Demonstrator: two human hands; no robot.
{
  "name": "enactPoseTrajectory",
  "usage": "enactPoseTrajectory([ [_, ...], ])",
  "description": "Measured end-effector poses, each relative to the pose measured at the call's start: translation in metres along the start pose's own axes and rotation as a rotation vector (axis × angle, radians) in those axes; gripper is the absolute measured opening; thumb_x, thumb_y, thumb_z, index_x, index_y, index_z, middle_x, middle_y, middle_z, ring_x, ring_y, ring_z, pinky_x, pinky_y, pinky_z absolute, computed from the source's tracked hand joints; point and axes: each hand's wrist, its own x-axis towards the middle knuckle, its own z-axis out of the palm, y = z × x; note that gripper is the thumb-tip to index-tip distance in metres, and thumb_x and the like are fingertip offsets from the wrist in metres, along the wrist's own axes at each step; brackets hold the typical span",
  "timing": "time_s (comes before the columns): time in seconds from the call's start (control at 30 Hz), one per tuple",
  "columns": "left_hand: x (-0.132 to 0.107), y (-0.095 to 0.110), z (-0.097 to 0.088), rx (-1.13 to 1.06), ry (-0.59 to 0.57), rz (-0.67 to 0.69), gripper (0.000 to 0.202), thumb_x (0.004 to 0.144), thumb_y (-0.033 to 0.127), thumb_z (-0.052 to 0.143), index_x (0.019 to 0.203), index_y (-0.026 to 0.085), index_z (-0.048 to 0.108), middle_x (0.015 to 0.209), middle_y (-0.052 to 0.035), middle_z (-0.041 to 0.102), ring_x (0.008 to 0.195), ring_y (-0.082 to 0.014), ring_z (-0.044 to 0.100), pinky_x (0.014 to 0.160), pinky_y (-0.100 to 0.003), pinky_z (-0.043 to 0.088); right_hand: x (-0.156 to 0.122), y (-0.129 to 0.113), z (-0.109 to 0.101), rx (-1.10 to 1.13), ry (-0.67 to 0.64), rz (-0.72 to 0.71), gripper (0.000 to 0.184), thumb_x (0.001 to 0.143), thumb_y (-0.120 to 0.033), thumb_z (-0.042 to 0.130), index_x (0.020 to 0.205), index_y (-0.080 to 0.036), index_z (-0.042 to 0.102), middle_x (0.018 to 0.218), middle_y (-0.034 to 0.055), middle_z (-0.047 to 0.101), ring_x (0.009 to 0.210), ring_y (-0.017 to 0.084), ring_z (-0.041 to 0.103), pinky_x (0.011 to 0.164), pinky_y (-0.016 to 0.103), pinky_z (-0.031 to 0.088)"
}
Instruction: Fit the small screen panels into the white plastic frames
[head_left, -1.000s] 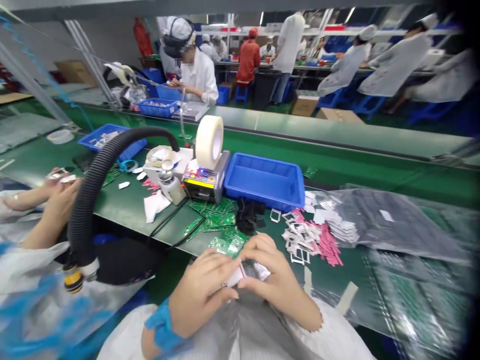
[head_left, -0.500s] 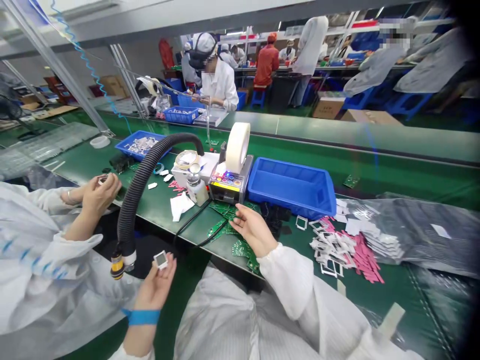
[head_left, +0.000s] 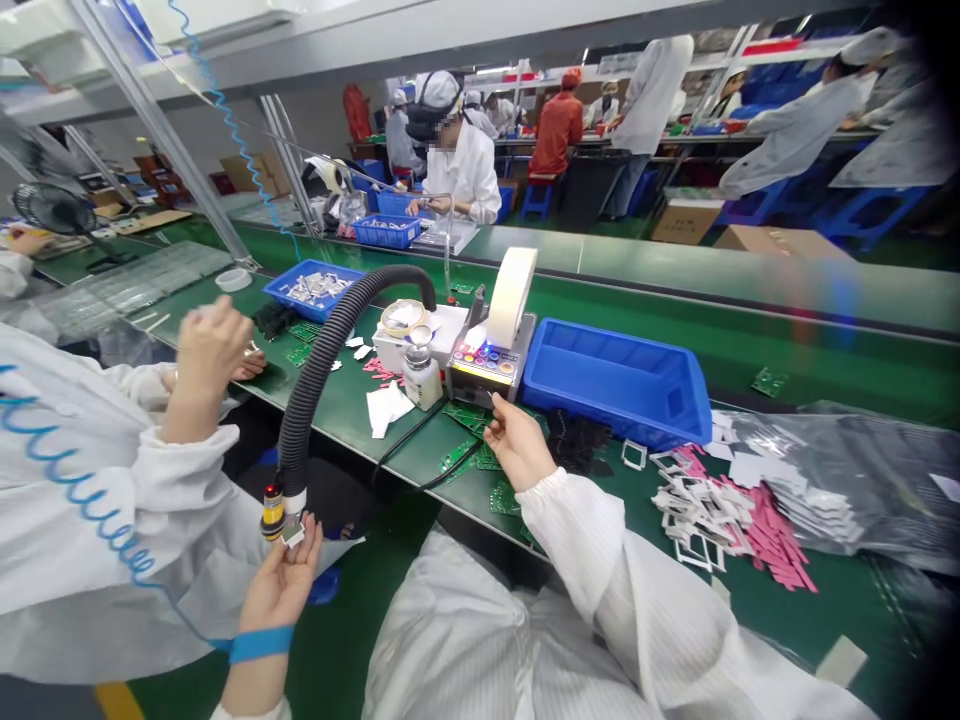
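My left hand (head_left: pixel 283 585), with a blue band round the wrist, holds a small white-framed screen (head_left: pixel 293 536) in its fingertips. The screen is right by the mouth of a black corrugated hose (head_left: pixel 319 370), beside a yellow-and-black fitting (head_left: pixel 271 512) with a red light. At the front of a tape dispenser (head_left: pixel 487 372) that carries a wide cream roll (head_left: pixel 513 297), my right hand (head_left: pixel 517 440) is closed in a pinch. A tiny pale bit shows at its fingertips, too small to name. Green circuit boards (head_left: pixel 504 497) lie below that hand.
A blue bin (head_left: pixel 619 380) stands right of the dispenser, near white frames (head_left: pixel 694 505) and pink strips (head_left: pixel 780 540). A white bottle (head_left: pixel 421 378) is left of it. A co-worker's raised hand (head_left: pixel 214 340) is at the left; another person (head_left: pixel 459 165) sits across the bench.
My left hand has carried the screen left and down to the hose mouth. My right hand's fingers have closed at the dispenser. The co-worker's hand has risen, and the view has turned left.
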Motion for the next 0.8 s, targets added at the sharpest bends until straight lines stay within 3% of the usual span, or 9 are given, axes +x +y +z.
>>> enactPoseTrajectory([
  [0.13, -0.011, -0.027, 0.013, -0.007, -0.061, -0.05, 0.038, 0.087, 0.004, 0.039, 0.114, 0.022, 0.059, 0.078, 0.0, 0.076, 0.079, -0.0118, 0.071, 0.083, -0.022, 0.053, -0.035, -0.002, -0.006, -0.061, -0.086, -0.059, 0.008, 0.079, -0.022, 0.064, 0.076, -0.015, 0.06, 0.065, -0.004, 0.051, 0.055, 0.007, 0.045, 0.051, 0.017, 0.041],
  [0.23, -0.027, -0.061, 0.039, 0.023, -0.114, -0.12, 0.027, 0.085, 0.004, 0.044, 0.084, 0.014, 0.069, 0.079, -0.0088, 0.076, 0.081, -0.0168, 0.071, 0.086, -0.032, 0.052, -0.068, -0.004, -0.025, -0.137, -0.246, -0.149, 0.017, 0.067, -0.029, 0.074, 0.066, -0.017, 0.062, 0.069, -0.0009, 0.056, 0.067, 0.012, 0.052, 0.058, 0.019, 0.044],
  [0.3, -0.039, -0.083, 0.062, 0.044, -0.146, -0.163, 0.022, 0.085, 0.009, 0.05, 0.077, 0.012, 0.07, 0.08, -0.0112, 0.075, 0.08, -0.0188, 0.071, 0.087, -0.036, 0.052, -0.084, -0.006, -0.041, -0.426, -0.415, -0.513, 0.021, 0.07, -0.036, 0.07, 0.061, -0.019, 0.06, 0.073, 0.0011, 0.059, 0.07, 0.015, 0.056, 0.06, 0.021, 0.046],
  [0.37, -0.055, -0.102, 0.086, 0.032, -0.219, -0.267, 0.017, 0.084, 0.017, 0.055, 0.078, 0.014, 0.071, 0.083, -0.009, 0.075, 0.079, -0.0174, 0.071, 0.087, -0.036, 0.05, -0.095, -0.008, -0.054, -0.635, -0.477, -0.878, 0.021, 0.076, -0.036, 0.064, 0.062, -0.021, 0.06, 0.084, 0.0035, 0.061, 0.077, 0.017, 0.061, 0.061, 0.022, 0.048],
  [0.47, -0.08, -0.121, 0.119, 0.029, -0.404, -0.361, 0.009, 0.08, 0.022, 0.062, 0.082, 0.018, 0.07, 0.087, -0.0057, 0.074, 0.08, -0.016, 0.069, 0.085, -0.034, 0.049, -0.104, -0.009, -0.067, -0.772, -0.476, -1.193, 0.016, 0.082, -0.032, 0.059, 0.069, -0.023, 0.061, 0.103, 0.0062, 0.059, 0.09, 0.018, 0.063, 0.067, 0.022, 0.051],
  [0.57, -0.1, -0.132, 0.143, 0.035, -0.566, -0.39, 0.013, 0.076, 0.025, 0.067, 0.086, 0.017, 0.07, 0.086, -0.0052, 0.072, 0.081, -0.015, 0.066, 0.079, -0.028, 0.047, -0.106, -0.007, -0.075, -0.868, -0.52, -1.304, 0.014, 0.083, -0.029, 0.056, 0.072, -0.023, 0.06, 0.116, 0.0076, 0.054, 0.098, 0.021, 0.061, 0.071, 0.028, 0.053],
  [0.67, -0.114, -0.14, 0.156, 0.014, -0.695, -0.446, 0.021, 0.075, 0.03, 0.067, 0.089, 0.014, 0.069, 0.084, -0.0057, 0.069, 0.084, -0.0149, 0.064, 0.084, -0.027, 0.045, -0.111, -0.007, -0.08, -0.899, -0.522, -1.333, 0.015, 0.083, -0.027, 0.055, 0.07, -0.022, 0.059, 0.124, 0.0085, 0.049, 0.102, 0.025, 0.057, 0.071, 0.034, 0.053],
  [0.8, -0.129, -0.141, 0.158, 0.107, -0.652, -0.453, 0.021, 0.074, 0.029, 0.068, 0.09, 0.015, 0.069, 0.084, -0.0046, 0.07, 0.084, -0.0141, 0.064, 0.085, -0.026, 0.045, -0.128, -0.016, -0.083, -0.854, -0.409, -1.267, 0.016, 0.083, -0.024, 0.055, 0.068, -0.021, 0.06, 0.132, 0.0092, 0.045, 0.113, 0.03, 0.05, 0.083, 0.044, 0.048],
])
